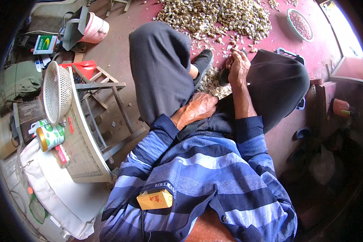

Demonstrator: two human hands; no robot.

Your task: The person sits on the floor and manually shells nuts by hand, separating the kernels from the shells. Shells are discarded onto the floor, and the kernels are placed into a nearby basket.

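My left hand (196, 107) rests palm down on my lap, its fingertips hidden, so I cannot tell whether it holds anything. Raised in front of my right knee, my right hand (239, 65) has curled fingers with the thumb drawn in; anything pinched there is too small to make out. Beyond my feet spreads a pile of what look like unshelled peanuts (214, 15). Broken pale shells (213, 83) lie on the floor between my dark shoes (203, 66). A green-rimmed bowl (288, 22) with small reddish kernels stands at the far right.
To the left are a small table (87, 163), a white perforated basket (67, 96), a lidded jar (53, 136) and a metal-framed stool (121, 112). A pink bucket (99, 28) lies farther back. Beside my right knee shows a plastic basket (301, 59).
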